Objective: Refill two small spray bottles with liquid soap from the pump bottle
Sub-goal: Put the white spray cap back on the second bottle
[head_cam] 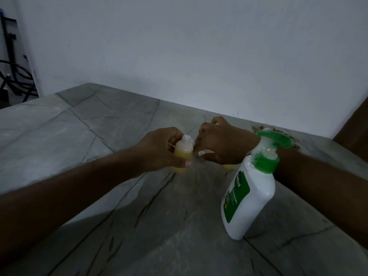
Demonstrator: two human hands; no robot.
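The left hand grips a small uncapped bottle of yellow soap, standing on the table. The right hand, fingers curled, hides what it holds. The pump bottle stands near right.

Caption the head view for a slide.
Left hand holds an uncapped small bottle of yellow soap beside the pump bottle.

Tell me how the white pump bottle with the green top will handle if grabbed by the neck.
The pump bottle looks tall and narrow, so a sideways push may tip it. Foam around its green collar suggests a slippery neck. It is opaque, so its fill and weight cannot be judged.
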